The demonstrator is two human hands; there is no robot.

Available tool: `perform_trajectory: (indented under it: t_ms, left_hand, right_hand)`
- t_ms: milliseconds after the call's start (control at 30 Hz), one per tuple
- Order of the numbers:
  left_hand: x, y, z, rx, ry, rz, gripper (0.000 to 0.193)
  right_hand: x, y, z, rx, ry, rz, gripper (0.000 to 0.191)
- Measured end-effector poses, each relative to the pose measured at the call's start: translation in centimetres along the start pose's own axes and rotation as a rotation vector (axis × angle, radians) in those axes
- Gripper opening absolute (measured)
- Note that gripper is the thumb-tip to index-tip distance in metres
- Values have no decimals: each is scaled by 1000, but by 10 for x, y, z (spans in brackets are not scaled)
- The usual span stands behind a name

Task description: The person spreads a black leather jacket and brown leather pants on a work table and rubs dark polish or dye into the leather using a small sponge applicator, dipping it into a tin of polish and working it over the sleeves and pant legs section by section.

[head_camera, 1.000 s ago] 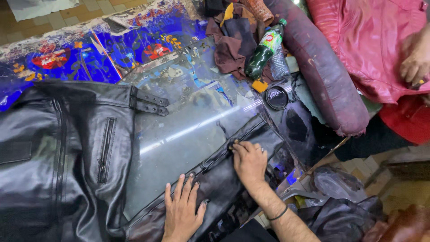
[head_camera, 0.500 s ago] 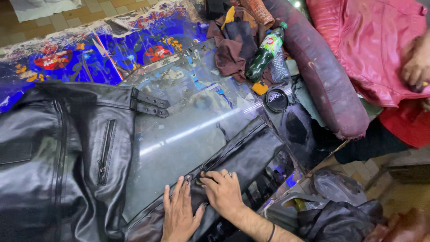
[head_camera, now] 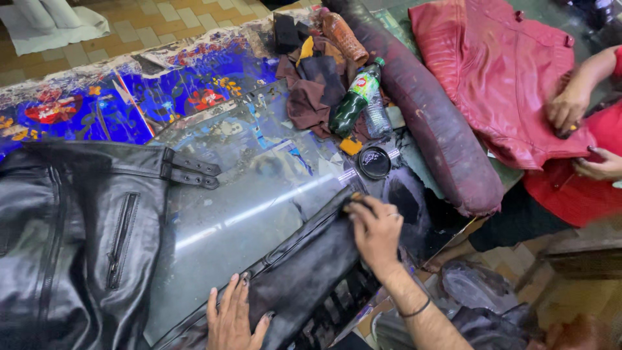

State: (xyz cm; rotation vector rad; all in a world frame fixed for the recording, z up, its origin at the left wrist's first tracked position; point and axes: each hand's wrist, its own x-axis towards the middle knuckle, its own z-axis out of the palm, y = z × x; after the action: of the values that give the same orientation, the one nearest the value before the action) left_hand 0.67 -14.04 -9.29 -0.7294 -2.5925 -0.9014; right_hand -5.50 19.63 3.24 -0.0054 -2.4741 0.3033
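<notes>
Head view: the left hand [head_camera: 231,317] lies flat, fingers spread, pinning the near end of a black leather strip [head_camera: 304,272] that runs along the desk [head_camera: 246,214] edge. The right hand [head_camera: 377,230] presses a dark pad [head_camera: 355,205], pinched under its fingertips, on the strip's far end — seemingly the rubbing or polishing step. A small black tin [head_camera: 374,162] sits open just beyond. The next stroke likely calls for steady pressure down the strip — left hand keeping it taut.

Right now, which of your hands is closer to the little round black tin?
Right. My right hand presses the black leather piece just below the round black tin. My left hand lies flat much farther away, at the piece's lower-left end.
</notes>
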Motion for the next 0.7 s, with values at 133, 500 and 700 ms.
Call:
perform_trajectory:
  t_ms: [133,500,700]
  left_hand:
    - [-6,-17,-5,83,-70,-30,95]
    - [-39,-19,-11,360,121,-249,70]
    - [-72,-21,3,481,116,-346,72]
  right_hand:
    - [-1,2,9,28,-201,-444,33]
    - [22,27,17,79,-249,-511,30]
    - [51,83,20,87,14,-15,25]
